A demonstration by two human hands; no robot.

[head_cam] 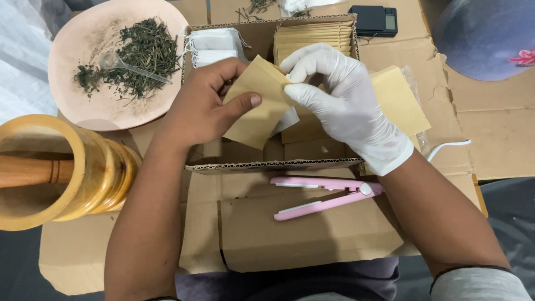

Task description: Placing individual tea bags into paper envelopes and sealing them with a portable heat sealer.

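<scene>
Both hands meet over an open cardboard box [267, 165], holding one small brown paper envelope [257, 108] between them. The bare left hand [203, 103] pinches the envelope's left side, thumb across its front and fingers behind it. The gloved right hand [345, 106] closes thumb and fingertips on the upper right corner, at what seems to be the mouth. The envelope is tilted, its long axis running from the upper right at the glove down to the lower left below the bare thumb, so it lies squarely between the hands, in the air above the box, with neither hand clearly nearer. A white edge [287, 120] peeks out from behind its right side; whether that is a tea bag going in cannot be told. In the box behind stand a stack of like envelopes [315, 34] and a bundle of white filter bags [214, 44]. A pink sealer [326, 196] lies open on the cardboard just below the box, nearer the right wrist. To the left are a pink plate [72, 108] of dried herbs with a clear spoon [131, 66], and a wooden mortar [61, 173] with its pestle. A small black scale [374, 20] sits at the top.
</scene>
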